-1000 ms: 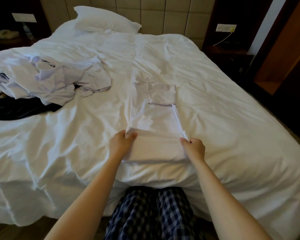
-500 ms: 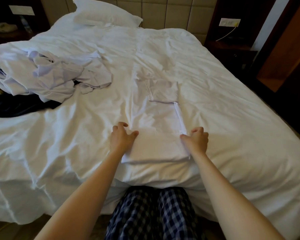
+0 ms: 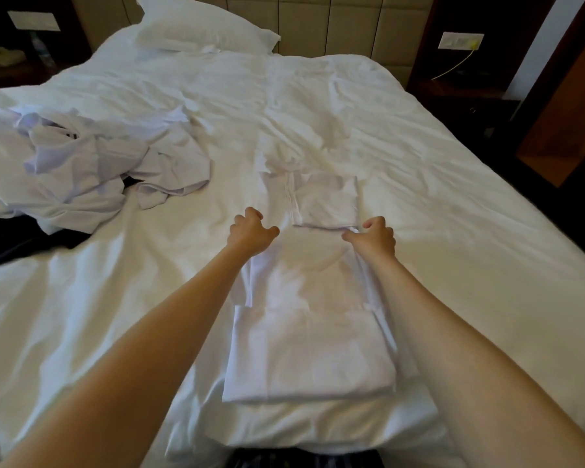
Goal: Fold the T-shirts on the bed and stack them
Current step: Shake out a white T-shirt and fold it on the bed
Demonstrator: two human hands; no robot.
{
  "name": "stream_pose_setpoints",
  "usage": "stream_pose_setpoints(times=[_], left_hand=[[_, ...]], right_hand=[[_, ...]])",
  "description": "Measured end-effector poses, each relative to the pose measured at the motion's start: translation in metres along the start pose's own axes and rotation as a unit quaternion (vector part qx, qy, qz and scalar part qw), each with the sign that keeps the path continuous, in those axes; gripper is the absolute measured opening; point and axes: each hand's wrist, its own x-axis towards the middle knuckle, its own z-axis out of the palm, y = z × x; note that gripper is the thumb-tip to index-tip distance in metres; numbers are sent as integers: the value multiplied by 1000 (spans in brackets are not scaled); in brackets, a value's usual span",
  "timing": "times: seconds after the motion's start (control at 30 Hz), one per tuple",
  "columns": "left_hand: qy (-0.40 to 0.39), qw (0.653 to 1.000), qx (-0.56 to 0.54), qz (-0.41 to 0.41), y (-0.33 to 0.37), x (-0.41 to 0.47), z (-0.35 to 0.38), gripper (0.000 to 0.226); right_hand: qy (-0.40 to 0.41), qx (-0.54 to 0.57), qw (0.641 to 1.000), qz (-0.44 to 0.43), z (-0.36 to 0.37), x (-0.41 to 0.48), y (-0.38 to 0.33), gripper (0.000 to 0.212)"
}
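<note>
Unfolded heap [image 3: 108, 170]: lying toward the left edge of the bed [image 3: 470, 251].
Left grip [image 3: 250, 231]: moving up from the near fold, fingers curling; hold unclear.
T-shirt [image 3: 311, 349]: lying at the foot edge, bottom fold sitting finished.
Right grip [image 3: 374, 236]: likewise advancing, hold unclear; next fold probably starting.

The curled fingertips of the left hand [image 3: 250, 231] and the right hand [image 3: 374, 236] turn down and away from the camera, so it cannot be told whether they pinch the white T-shirt [image 3: 304, 349]. The right forearm covers part of that shirt's right edge. Left of the left hand, a dark garment [image 3: 21, 238] lies partly under the pale shirt pile [image 3: 92, 163] and runs off the picture's edge. Far beyond it, a pale object [image 3: 2, 55] is too dim to name.
</note>
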Motion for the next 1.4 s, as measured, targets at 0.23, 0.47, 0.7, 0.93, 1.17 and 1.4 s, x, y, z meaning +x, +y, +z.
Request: stream_pose_setpoints(times=[0.23, 0.47, 0.7, 0.93, 1.17, 1.4], left_hand=[[29, 992, -119, -24, 8, 86, 10, 75], [-33, 916, -389, -97, 11, 160, 13, 45], [-73, 932, -341, -104, 28, 185, 10, 56], [-27, 929, -369, 16, 38, 149, -11, 37], [-38, 932, -351, 85, 9, 66, -30, 39], [-79, 968, -190, 142, -43, -2, -8, 39]], right_hand=[[-24, 137, 988, 64, 24, 91, -9, 69], [-113, 289, 944, 112, 43, 161, -10, 35], [-117, 327, 931, 116, 46, 179, -22, 33], [-75, 361, 930, 5, 12, 136, -41, 23], [-95, 271, 953, -97, -23, 59, -22, 21], [-118, 118, 976, -142, -22, 13, 38, 32]])
